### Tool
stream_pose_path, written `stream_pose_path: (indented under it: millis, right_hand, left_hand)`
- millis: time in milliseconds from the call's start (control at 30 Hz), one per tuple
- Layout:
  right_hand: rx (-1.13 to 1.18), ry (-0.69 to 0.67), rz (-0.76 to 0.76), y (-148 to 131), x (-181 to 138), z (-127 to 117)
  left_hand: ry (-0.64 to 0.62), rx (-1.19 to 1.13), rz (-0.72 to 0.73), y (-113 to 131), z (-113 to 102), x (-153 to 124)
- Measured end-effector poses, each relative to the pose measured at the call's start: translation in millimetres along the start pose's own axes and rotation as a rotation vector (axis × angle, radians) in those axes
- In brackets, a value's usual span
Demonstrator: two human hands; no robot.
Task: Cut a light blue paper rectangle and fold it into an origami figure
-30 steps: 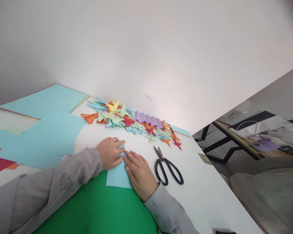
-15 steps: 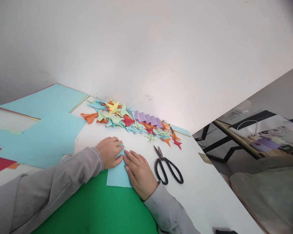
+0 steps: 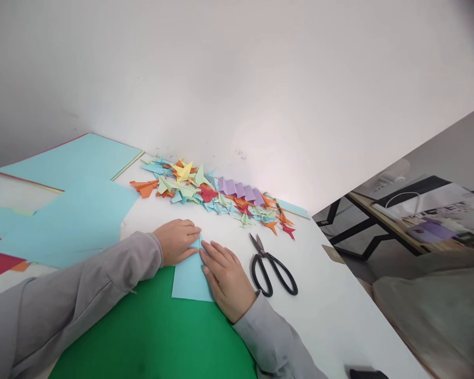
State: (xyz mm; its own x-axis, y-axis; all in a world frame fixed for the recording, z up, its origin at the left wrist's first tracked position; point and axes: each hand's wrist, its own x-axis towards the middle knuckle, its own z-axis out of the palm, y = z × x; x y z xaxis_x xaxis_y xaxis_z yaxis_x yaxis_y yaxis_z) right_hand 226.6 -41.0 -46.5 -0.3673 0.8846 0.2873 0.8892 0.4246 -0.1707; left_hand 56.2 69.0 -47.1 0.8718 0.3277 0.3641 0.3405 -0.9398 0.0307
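Along the foot of a white wall (image 3: 237,79), a big heap of folded paper planes (image 3: 185,190) takes up the back of the table, in orange, yellow, pale green, blue and red, with a purple zigzag strip (image 3: 240,190) across it. Closest thing to get in the way is a pair of black-handled scissors (image 3: 274,268), just beside the right hand (image 3: 229,279), blades a bit apart and aimed toward the heap. Over on the left it's loose blue sheets (image 3: 79,226), a red sheet (image 3: 2,266) and orange bits (image 3: 20,267), plus a neat blue-topped stack (image 3: 71,163) by the wall.

The blue paper (image 3: 191,284) being worked sits at the near side, partly over a flat green thing (image 3: 154,331) (mat or sheet, can't tell). Left hand (image 3: 176,242) is half curled, thumb and fingertips on its far, folded end; can't tell if it's actually pinching. The right one lies pretty flat, fingers stretched out, pressing on the paper.

Table (image 3: 324,305) is plain white, with something black (image 3: 367,373) cut off at the bottom edge. Off to the right there's a black-framed desk (image 3: 363,210) with a white bag (image 3: 438,202) on top, and grey cloth (image 3: 430,310) nearer.
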Motion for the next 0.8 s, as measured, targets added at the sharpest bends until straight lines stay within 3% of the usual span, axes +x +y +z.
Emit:
stream_pose_path:
  millis: [533, 800]
  right_hand:
    - [0.029, -0.024, 0.027, -0.4, 0.3, 0.0]
    - [0.032, -0.028, 0.028, -0.3, 0.4, -0.9]
  left_hand:
    - [-0.052, 0.108, -0.004, 2.8, -6.7, 1.3]
    - [0.003, 0.128, -0.030, 4.9, -10.3, -0.1]
